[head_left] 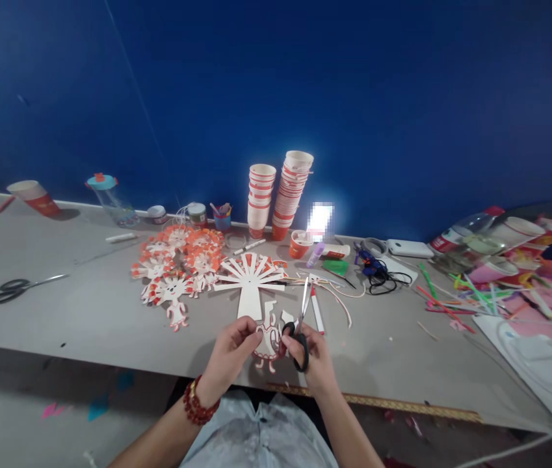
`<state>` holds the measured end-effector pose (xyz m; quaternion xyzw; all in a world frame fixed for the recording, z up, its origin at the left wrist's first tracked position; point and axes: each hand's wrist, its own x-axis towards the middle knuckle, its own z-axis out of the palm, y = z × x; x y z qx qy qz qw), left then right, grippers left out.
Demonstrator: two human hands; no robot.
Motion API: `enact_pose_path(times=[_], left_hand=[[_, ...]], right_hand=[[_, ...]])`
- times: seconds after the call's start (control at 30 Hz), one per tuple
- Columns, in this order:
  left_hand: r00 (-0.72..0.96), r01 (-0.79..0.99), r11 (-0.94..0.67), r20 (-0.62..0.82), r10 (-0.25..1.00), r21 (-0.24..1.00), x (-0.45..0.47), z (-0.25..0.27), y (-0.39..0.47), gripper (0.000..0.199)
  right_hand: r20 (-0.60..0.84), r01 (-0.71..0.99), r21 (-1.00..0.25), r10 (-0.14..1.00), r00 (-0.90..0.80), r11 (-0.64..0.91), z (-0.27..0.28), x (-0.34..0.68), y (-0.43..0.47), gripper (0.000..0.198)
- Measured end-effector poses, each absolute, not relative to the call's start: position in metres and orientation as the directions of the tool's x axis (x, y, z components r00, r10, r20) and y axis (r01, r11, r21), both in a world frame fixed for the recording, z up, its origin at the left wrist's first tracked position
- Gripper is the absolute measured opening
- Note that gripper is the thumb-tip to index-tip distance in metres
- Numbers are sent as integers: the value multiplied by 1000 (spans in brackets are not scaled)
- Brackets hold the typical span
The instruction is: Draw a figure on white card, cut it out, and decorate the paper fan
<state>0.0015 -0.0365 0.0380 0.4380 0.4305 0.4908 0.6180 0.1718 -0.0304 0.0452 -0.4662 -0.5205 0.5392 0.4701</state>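
A small white paper cutout (268, 339) with dark red outlines is pinched in my left hand (234, 351), near the table's front edge. My right hand (315, 359) holds black-handled scissors (301, 325), their blades pointing up and away from me. The right fingertips are close to the cutout's right side; whether they touch it I cannot tell. Just beyond my hands lies a white paper shape (250, 296) with strips fanned out at its top. A red-and-white marker (317, 312) lies beyond my right hand.
Decorated orange and white paper figures (178, 253) lie in a pile to the left. Two tall stacks of paper cups (288, 195) stand near the blue wall. Another pair of scissors (25, 285) rests far left. Bottles (465, 237), cups and coloured scraps crowd the right.
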Motion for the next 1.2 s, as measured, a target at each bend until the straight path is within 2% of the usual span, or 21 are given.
enact_pose_path(times=[0.33, 0.57, 0.67, 0.8, 1.03, 1.2], left_hand=[[178, -213, 107, -69, 982, 971, 4, 42, -39, 40], [245, -289, 206, -136, 960, 935, 9, 39, -37, 38], [216, -293, 189, -128, 968, 937, 9, 39, -37, 37], [186, -291, 180, -129, 974, 940, 9, 43, -37, 38], [258, -235, 115, -52, 965, 965, 4, 48, -41, 35], [292, -250, 155, -78, 953, 956, 3, 40, -43, 31]], right_hand=[[-50, -42, -998, 994, -102, -54, 40, 168, -27, 22], [-90, -128, -986, 988, -124, -105, 49, 169, -27, 28], [-103, -163, -978, 978, -183, -133, 48, 172, -29, 29], [-139, -106, -980, 960, -244, -169, 44, 172, -33, 24], [-91, -35, -995, 987, -130, -97, 41, 174, -34, 14], [-62, -43, -997, 989, -131, -68, 36, 176, -34, 16]])
